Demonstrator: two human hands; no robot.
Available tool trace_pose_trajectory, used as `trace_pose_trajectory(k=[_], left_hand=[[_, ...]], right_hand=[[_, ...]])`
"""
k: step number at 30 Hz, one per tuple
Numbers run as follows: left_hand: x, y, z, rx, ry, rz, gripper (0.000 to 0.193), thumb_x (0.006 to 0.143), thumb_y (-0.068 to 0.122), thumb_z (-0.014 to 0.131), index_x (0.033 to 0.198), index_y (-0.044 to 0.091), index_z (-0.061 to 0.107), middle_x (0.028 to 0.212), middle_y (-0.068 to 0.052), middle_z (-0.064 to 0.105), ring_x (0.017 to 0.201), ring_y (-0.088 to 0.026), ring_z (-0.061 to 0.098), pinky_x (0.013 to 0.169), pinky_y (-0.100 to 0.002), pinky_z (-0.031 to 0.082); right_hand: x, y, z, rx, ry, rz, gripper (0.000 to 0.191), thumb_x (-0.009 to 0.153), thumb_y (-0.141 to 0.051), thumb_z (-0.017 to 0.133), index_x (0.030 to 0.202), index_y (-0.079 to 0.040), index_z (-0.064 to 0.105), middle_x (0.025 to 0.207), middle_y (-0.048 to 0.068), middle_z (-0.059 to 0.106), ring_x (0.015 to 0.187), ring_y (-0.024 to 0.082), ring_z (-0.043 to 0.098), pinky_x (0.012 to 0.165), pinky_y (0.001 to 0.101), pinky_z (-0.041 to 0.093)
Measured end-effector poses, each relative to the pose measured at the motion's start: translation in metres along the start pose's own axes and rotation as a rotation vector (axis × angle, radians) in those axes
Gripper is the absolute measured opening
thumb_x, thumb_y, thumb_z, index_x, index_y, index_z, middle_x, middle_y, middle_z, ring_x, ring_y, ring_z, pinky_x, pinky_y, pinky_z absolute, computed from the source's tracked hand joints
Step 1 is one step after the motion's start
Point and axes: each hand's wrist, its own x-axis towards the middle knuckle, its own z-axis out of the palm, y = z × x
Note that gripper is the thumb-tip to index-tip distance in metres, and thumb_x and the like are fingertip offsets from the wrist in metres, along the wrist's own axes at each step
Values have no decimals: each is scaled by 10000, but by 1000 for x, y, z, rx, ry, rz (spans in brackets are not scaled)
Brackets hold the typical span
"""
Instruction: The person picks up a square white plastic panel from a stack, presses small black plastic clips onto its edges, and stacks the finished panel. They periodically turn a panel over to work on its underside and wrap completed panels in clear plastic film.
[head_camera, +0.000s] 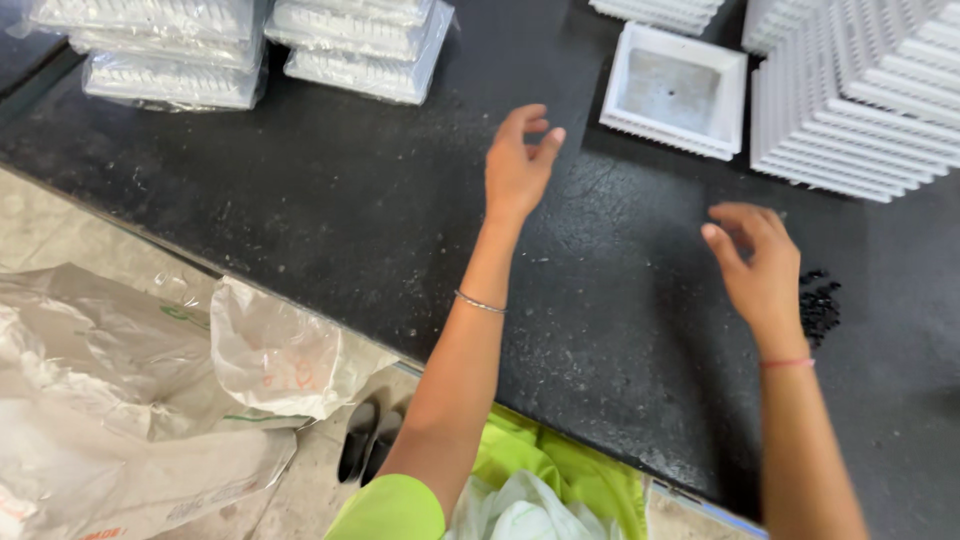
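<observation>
My left hand (518, 160) is stretched out over the black worktop (330, 210), fingers loosely curled and apart, holding nothing. It is nearest to a single white square tray (676, 92) lying open side up at the back. My right hand (760, 265) hovers over the worktop with its fingers bent and empty. Just to its right lies a small heap of tiny black parts (820, 305). Neither hand touches anything.
Tall stacks of white square trays (860, 100) stand at the back right. Plastic-wrapped packs of white pieces (180, 50) lie at the back left. Large crumpled plastic sacks (130, 400) sit on the floor at the left, beside the worktop's front edge.
</observation>
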Motion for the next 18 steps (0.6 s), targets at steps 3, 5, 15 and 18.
trace_pose_trajectory(k=[3,5,15,18], left_hand=[[7,1,-2,-95,113,27,554,891,283,791,1352,67,572,1208,-110,684,907,-186,707,803,-335,599],[8,7,-6,-142,198,115,591,936,286,814,1404,48,545,1271,-120,652,1116,-190,667,889,-350,590],[47,51,-53,-735,462,-255,924,840,378,804,1524,67,265,1321,-150,526,1138,-257,615,941,-472,567],[90,71,-84,-757,551,-42,946,852,347,801,1555,104,217,1396,-79,396,1227,-240,482,985,-524,487]], right_hand=[[-13,11,-5,139,126,82,167,1048,-122,705,1195,-41,708,1177,100,672,1022,197,691,882,303,560],[-23,19,-4,156,225,103,141,1053,-112,703,1174,-40,717,1151,98,667,996,186,688,860,302,566],[-39,45,-22,-85,288,-12,70,1064,-51,708,1127,-41,737,1092,110,671,918,226,653,765,319,539],[-40,41,-24,-39,266,8,77,1072,-37,705,1140,-36,741,1093,109,662,879,205,633,722,314,518]])
